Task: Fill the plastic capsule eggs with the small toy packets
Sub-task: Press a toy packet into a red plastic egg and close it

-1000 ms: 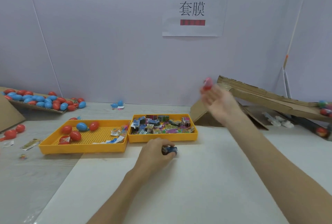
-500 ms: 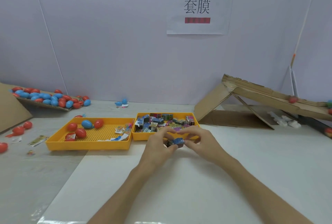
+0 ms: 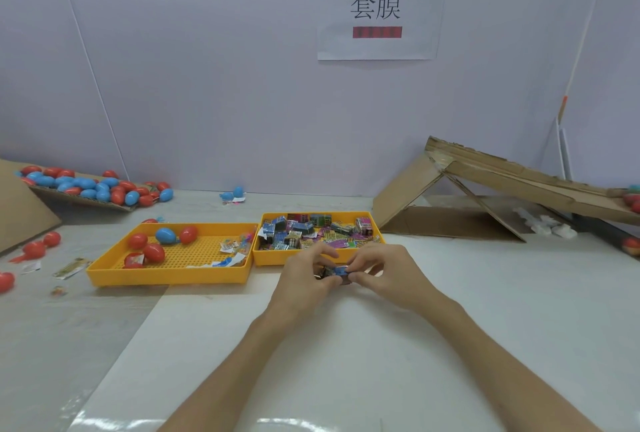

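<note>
My left hand (image 3: 306, 275) and my right hand (image 3: 384, 270) meet just in front of the right yellow tray (image 3: 320, 256), both pinching one small blue toy packet (image 3: 341, 271) between the fingertips. That tray holds a heap of small toy packets (image 3: 311, 230). The left yellow tray (image 3: 166, 274) carries a few red capsule eggs (image 3: 154, 252), one blue egg (image 3: 165, 235) and some loose wrappers. No egg is in either hand.
A cardboard ramp (image 3: 512, 182) slopes down to the right, with eggs at its low end (image 3: 633, 201). A pile of red and blue eggs (image 3: 93, 187) lies on cardboard at the far left. Loose red eggs (image 3: 34, 249) and wrappers sit left of the trays.
My right hand came back from the top of the cardboard ramp, where it held a red egg, and joined the left hand on the blue packet. The egg rolled down the ramp.
</note>
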Motion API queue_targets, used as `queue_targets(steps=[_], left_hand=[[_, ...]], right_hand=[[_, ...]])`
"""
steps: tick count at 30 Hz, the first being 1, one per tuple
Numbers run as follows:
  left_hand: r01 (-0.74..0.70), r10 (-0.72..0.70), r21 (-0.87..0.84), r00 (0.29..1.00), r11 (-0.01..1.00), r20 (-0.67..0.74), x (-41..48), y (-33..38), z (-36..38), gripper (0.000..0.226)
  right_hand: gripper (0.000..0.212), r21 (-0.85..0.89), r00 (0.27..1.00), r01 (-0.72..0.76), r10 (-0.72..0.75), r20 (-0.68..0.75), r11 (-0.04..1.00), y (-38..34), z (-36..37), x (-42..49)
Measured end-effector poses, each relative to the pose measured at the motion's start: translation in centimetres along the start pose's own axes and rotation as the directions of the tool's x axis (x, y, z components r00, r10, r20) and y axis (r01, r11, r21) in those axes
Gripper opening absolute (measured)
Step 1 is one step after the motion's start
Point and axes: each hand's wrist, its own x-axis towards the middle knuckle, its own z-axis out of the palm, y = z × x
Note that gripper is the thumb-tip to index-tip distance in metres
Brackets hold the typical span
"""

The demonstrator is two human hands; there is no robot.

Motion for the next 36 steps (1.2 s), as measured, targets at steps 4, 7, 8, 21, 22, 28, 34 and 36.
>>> queue_targets(steps=[4,7,8,21,22,28,34,36], left_hand=[[-0.014,0.013,0.045,1.000,0.999,0.028,0.2,-0.2,0.1,0.034],[-0.021,0.018,0.087,0.999,0.996,0.044,0.3,-0.5,0.2,0.033],[-0.023,0.018,0.100,0.999,0.995,0.048,0.3,-0.6,0.2,0.031],[-0.043,0.027,0.148,0.994,0.988,0.104,0.7,-0.9,0.1,0.028],[-0.039,0.023,0.153,0.994,0.988,0.105,0.7,-1.0,0.1,0.028],[0.002,-0.014,0.193,0.998,0.981,0.064,0.9,-1.4,-0.6,0.031],[-0.035,0.046,0.117,0.995,0.993,-0.092,0.7,-0.8,-1.1,0.012],[-0.037,0.063,0.107,0.966,0.994,-0.251,0.8,-0.7,-1.8,0.006]], right_hand=[[0.006,-0.038,0.999,0.007,-0.006,0.032,0.999,0.3,0.0,0.2],[0.006,-0.050,0.998,-0.010,0.013,0.057,0.999,0.5,-0.1,0.2],[0.006,-0.058,0.998,-0.017,0.021,0.067,0.998,0.5,-0.1,0.2],[0.010,-0.066,0.985,-0.079,0.088,0.151,0.995,0.3,-1.2,0.2],[0.011,-0.073,0.983,-0.084,0.095,0.159,0.994,0.3,-1.4,0.2],[0.019,-0.178,0.979,-0.169,0.185,0.079,0.969,1.5,-3.5,-0.1],[0.017,-0.109,0.992,-0.110,0.103,-0.066,0.988,1.2,-2.7,0.2],[0.019,-0.090,0.996,-0.072,0.066,-0.064,0.993,0.9,-2.1,0.2]])
